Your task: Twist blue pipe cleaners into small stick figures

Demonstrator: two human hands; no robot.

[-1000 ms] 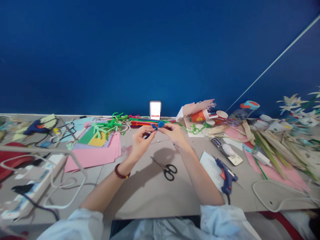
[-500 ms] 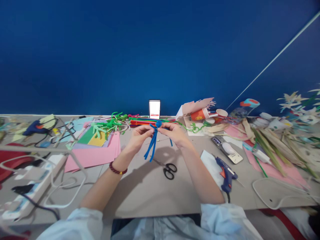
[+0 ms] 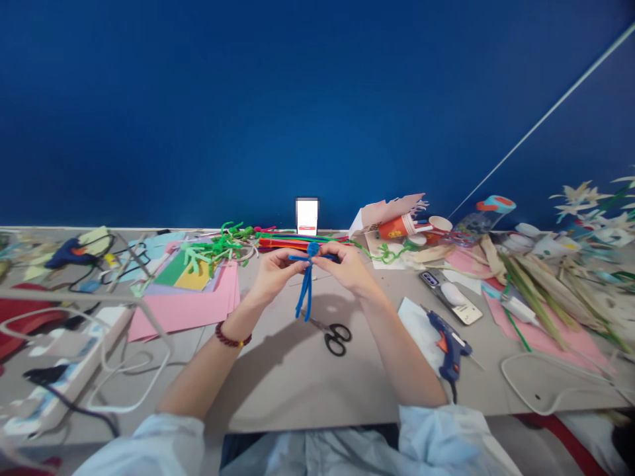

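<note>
A blue pipe-cleaner figure [image 3: 306, 291] hangs upright between my two hands, above the table. It has a round coiled head, two arms out sideways and two long legs hanging down. My left hand [image 3: 278, 270] pinches its left arm close to the body, thumb and fingers together. On the other side my right hand [image 3: 346, 266] pinches the right arm near the body; the fingers partly hide that arm. Black-handled scissors [image 3: 337, 338] lie on the table below the figure, blades pointing up and left.
At right lie a blue glue gun [image 3: 452, 350] and a phone [image 3: 451, 299]. Pink paper sheets [image 3: 186, 318] and green pipe cleaners [image 3: 198, 254] are at left, near a white power strip [image 3: 69, 373]. A lit phone screen [image 3: 307, 215] stands by the blue wall.
The figure's arms now stretch out sideways, where one blue strand hung down at right before. Its legs have swung slightly right and hang straighter. Both hands stay almost in place.
</note>
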